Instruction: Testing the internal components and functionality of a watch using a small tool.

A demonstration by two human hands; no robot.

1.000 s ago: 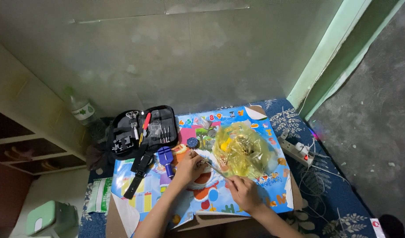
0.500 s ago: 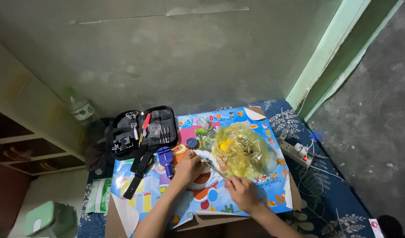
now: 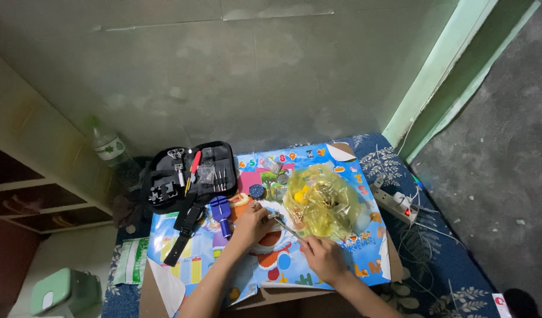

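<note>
Head view, only one. Near middle of the colourful mat (image 3: 188, 265), toward its near edge: left hand (image 3: 251, 222), palm down, fingers curled onto the surface, pinning or pinching sth very small at the fingertips; too tiny to make out, so can't tell whether actually gripped or just pressed. Just right of it, closer to the near edge: right hand (image 3: 322, 259), closed narrow around the back end of a thin metal tool (image 3: 291, 228), pen-style, tip slanting up-left to meet the left fingertips. Hands near each other, not touching. Behind the tool, toward the mat's far right corner: crumpled yellow plastic bag (image 3: 327, 203) w/ small bits inside, contents blurred. Just beyond the left hand: small dark round disc (image 3: 257, 191). Left of the hand: blue tool (image 3: 220, 207) standing on the mat, then a black strap (image 3: 182, 232) lying diagonal toward the left edge. Over the far left corner: open black tool case (image 3: 191, 174), small tools in loops, one w/ red handle. Off the mat: plastic bottle (image 3: 109, 147) by the wall at left, green box (image 3: 65, 291) on the floor at lower left, white power strip (image 3: 395, 203) on the blue patterned cloth (image 3: 442, 277) past the right edge. Step in hand, as judged: fine tip work on the small piece under the left fingers, mid-way rather than starting or done. Next move, as judged, calling for steady right wrist, light pressure, left fingertips kept firm so the piece can't skid or flick off the glossy mat.
</note>
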